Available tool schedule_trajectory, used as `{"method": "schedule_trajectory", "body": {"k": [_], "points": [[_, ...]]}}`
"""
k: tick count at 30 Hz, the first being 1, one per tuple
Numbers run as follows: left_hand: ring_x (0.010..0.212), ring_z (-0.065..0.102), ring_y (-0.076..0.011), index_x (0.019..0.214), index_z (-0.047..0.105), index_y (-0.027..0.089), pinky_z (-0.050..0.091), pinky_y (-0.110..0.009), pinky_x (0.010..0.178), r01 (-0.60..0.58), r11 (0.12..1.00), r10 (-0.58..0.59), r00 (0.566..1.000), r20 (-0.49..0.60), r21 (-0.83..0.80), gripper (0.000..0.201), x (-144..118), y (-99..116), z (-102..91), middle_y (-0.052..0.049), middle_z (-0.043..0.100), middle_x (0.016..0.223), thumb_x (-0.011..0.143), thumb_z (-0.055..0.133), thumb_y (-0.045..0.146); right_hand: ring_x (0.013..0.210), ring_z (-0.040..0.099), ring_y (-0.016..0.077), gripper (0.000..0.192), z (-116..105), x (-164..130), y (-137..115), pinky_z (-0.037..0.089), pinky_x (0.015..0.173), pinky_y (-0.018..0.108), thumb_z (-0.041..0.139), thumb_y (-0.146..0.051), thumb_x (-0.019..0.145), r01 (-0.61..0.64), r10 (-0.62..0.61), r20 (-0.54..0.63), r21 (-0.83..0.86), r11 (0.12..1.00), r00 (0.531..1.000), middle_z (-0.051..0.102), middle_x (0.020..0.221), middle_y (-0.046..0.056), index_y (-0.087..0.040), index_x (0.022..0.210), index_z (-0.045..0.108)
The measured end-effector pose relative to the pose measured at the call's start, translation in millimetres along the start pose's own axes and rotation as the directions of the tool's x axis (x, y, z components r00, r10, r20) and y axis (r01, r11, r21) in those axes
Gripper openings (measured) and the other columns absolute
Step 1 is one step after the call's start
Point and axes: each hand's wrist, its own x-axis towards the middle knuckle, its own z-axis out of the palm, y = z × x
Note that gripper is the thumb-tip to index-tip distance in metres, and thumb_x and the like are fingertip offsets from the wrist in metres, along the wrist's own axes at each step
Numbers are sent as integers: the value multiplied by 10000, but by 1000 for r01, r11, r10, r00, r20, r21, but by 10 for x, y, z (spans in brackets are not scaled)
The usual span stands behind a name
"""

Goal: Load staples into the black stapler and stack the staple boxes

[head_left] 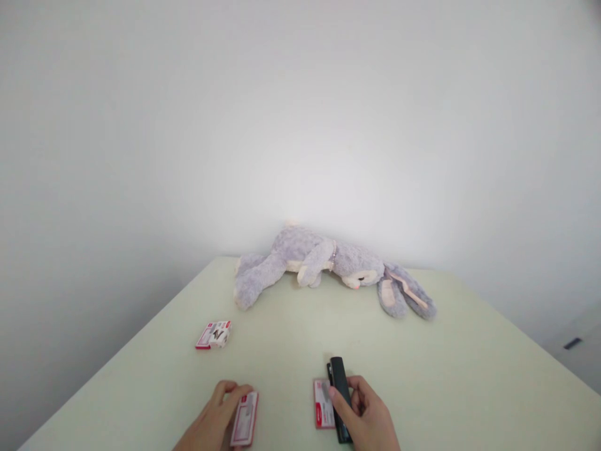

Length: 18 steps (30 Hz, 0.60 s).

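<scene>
At the table's near side, my left hand (216, 414) is closed on a flat red-and-white box (245, 419), fingers at its left and top edges. My right hand (366, 413) grips a black stapler (341, 401), thumb on one side and curled fingers on the other. Just left of the stapler, and partly covered by it, is a second red-and-white box (323, 404). Farther back on the left, a small white box with a dark picture (220, 337) rests on or against another flat red-edged box (205, 338).
A grey plush rabbit (305, 254) lies on its side along the back of the pale green table (282, 338), its ears pointing right. Behind it rises a plain white wall (300, 125). A dark handle (573, 343) shows on a pale surface at the far right.
</scene>
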Motion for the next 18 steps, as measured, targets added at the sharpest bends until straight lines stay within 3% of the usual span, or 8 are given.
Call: {"method": "schedule_trajectory", "body": {"k": [2, 5, 9, 14, 18], "points": [[1281, 565, -253, 1289, 590, 250, 439, -359, 1128, -82, 996, 82, 996, -23, -23, 685, 96, 243, 100, -76, 566, 1352, 614, 612, 138, 591, 423, 151, 497, -10, -9, -21, 324, 581, 271, 607, -668, 841, 1, -1, 3, 8, 1000, 1000, 345, 612, -84, -198, 971, 697], [1334, 507, -248, 1356, 517, 243, 383, -393, 1175, -199, 978, 196, 979, -62, -64, 713, 268, 641, 283, -89, 553, 1409, 657, 597, 125, 587, 429, 152, 517, -26, -26, -74, 334, 572, 269, 590, -686, 849, 12, -12, 1, 36, 999, 1000, 366, 601, -81, -195, 967, 702], [1217, 557, -262, 1284, 578, 269, 432, -392, 1089, -301, 946, 304, 953, 9, -122, 651, 466, 1074, 448, -63, 632, 1311, 649, 649, 144, 589, 473, 160, 586, -90, -81, -174, 390, 566, 270, 569, -742, 835, 35, -32, -18, 186, 982, 999, 480, 600, -46, -191, 963, 725], [1115, 566, -285, 1158, 653, 281, 446, -404, 1006, -299, 947, 310, 947, 88, -117, 583, 560, 1251, 542, -41, 671, 1181, 596, 797, 228, 507, 463, 141, 733, -95, -186, -91, 388, 482, 266, 610, -793, 770, -51, 39, 41, 369, 928, 998, 550, 607, -30, -185, 1169, 705], [1210, 536, -286, 1329, 591, 277, 403, -424, 1095, -286, 948, 304, 944, 126, -142, 774, 515, 1252, 634, -51, 642, 1316, 594, 825, 216, 473, 410, 110, 825, 20, -237, 115, 315, 430, 244, 611, -800, 772, -76, 75, 20, 457, 886, 997, 536, 633, -39, -171, 1305, 622]]}}
